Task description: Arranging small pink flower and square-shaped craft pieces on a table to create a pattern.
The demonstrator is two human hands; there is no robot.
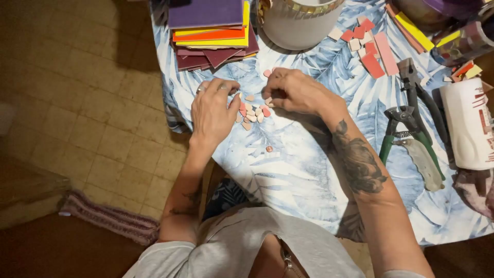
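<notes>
Pink, cream and pale red tile chips (253, 113) are lying in a loose cluster on the leaf-printed tablecloth (309, 170), between the two hands. They are small, flat, hard-edged pieces, mostly rounded or petal-like, and the cluster is stretching roughly from upper left to lower right, with no single direction shared by the pieces. One reddish chip (268, 149) is sitting apart, nearer the person.

Resting palm down over the left edge of the cluster, the left hand (212, 112) is lying with fingers loosely bent and the thumb touching the nearest chips; it is gripping nothing that can be seen, and two rings are showing on it. The right hand (296, 91) is curling inward above the cluster, fingertips pinched together near a pale chip; whether a piece is actually being held there cannot be told.

Beyond the hands, a stack of glossy square tiles (211, 33) in purple, orange, yellow and maroon is sitting beside a white round pot (296, 25). To the right, pink and red tile strips (373, 51) are lying near green-handled nippers (406, 134), whose long axis is running away from the person, and a white bottle (469, 123).
</notes>
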